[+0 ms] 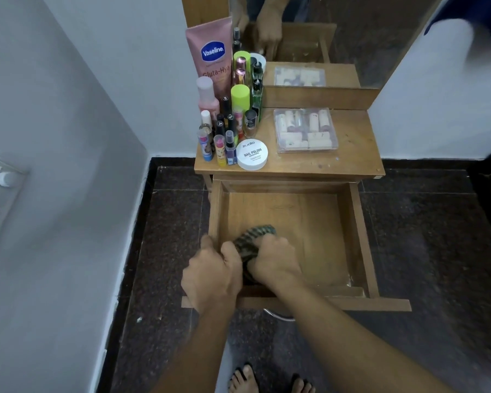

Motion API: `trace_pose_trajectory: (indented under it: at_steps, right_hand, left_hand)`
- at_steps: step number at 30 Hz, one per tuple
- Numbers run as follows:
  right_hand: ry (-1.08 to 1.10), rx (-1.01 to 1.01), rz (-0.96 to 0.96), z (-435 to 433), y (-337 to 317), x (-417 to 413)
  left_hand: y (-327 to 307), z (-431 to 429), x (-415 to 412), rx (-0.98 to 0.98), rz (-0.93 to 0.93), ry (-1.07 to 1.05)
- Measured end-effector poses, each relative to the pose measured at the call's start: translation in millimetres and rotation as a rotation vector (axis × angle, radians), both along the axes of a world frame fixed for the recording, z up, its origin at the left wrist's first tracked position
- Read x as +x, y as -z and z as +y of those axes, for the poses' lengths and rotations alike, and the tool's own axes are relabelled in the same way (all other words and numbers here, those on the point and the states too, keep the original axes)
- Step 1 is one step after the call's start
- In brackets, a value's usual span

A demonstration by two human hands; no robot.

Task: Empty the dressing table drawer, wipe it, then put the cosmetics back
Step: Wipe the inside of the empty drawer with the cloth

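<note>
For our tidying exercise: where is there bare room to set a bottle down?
Free: the table top between the white tub and the clear box, and its front edge; the drawer floor, far and right. Crowded: the cosmetics on the table's left; the drawer's near-left corner, with the cloth, left hand and right hand.

Carrier: small wooden dressing table top (352, 157), standing on dark speckled stone floor (437, 236).

Landmark: white round tub marked NAIL POLISH (252, 155), at front edge of top.
- Just left of tub: upright cluster of small lipstick tubes and nail polish bottles (220, 143).
- Behind tub: neon-green-capped can (240, 95), dark green bottle (257, 95), pink bottle with pale cap (207, 97).
- Farthest behind tub: tall pink Vaseline tube (210, 52).
- Right of tub, apart: clear flat plastic box of pale cosmetic sticks (306, 130).
- Below tub: open wooden drawer (309, 222), with dark patterned cloth (253, 239) inside.
</note>
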State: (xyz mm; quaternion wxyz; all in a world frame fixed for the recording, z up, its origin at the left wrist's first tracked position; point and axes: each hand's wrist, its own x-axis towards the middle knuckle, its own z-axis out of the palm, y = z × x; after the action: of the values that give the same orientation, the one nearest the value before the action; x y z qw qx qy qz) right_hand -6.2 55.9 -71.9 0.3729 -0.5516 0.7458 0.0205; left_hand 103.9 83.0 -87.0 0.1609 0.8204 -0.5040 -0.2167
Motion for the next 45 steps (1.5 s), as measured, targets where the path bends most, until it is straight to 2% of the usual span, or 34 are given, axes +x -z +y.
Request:
trace_pose_trajectory:
  at_steps: [2,4,5,7,11,12,16,22,27,32,37,41,43,45]
  right_hand:
    - [0.244,-0.071,-0.289,-15.8,-6.4,4.3]
    - [0.606,-0.116,-0.709,-30.6,-11.4,9.3]
    - [0.758,-0.132,-0.838,-38.2,-9.1,12.4]
    - [0.946,-0.149,-0.968,-54.0,-1.3,22.2]
    - [1.091,-0.116,-1.069,-74.3,8.0,50.5]
    - [1.084,-0.128,-1.045,-78.4,11.1,58.6]
    - [0.808,-0.221,-0.710,-90.7,29.5,76.1]
    - [0.460,-0.248,-0.549,-86.1,38.2,63.2]
    - [0.301,-0.162,-0.614,-83.3,41.6,47.3]
    - [0.157,-0.132,-0.642,-62.7,45.8,35.7]
    - [-0.024,-0.052,-0.791,-16.1,40.1,12.9]
    - [-0.196,0.097,-0.694,-6.4,34.0,0.0]
    - [-0.142,0.087,-0.712,-7.5,31.0,-5.1]
    - [0.183,0.038,-0.836,-10.7,30.7,-8.9]
  left_hand:
    - [-1.4,-0.5,1.5,0.000,0.002,-0.003]
    - [-1.7,-0.9,1.4,-0.009,0.011,-0.006]
    - [-2.0,-0.5,1.3,-0.015,0.010,-0.008]
    - [-3.3,-0.1,0.6,-0.026,0.005,-0.009]
    - [-2.0,-0.9,0.6,-0.015,0.007,-0.006]
    - [-1.0,-1.3,0.9,-0.006,0.008,-0.016]
    - [1.9,-3.2,2.4,0.034,0.032,-0.057]
    - [-0.1,-1.4,1.0,0.034,0.025,-0.013]
    - [-1.7,-0.9,-0.7,0.039,-0.013,0.012]
    - [-7.3,-0.9,-1.0,0.026,0.029,0.001]
    - [-9.2,-0.4,-1.9,0.027,0.011,-0.013]
    - [-11.3,-0.6,-2.6,0.014,0.034,-0.024]
    - [-14.1,0.5,-3.2,-0.012,0.044,-0.026]
    - [-15.7,1.2,-3.4,-0.023,0.039,-0.023]
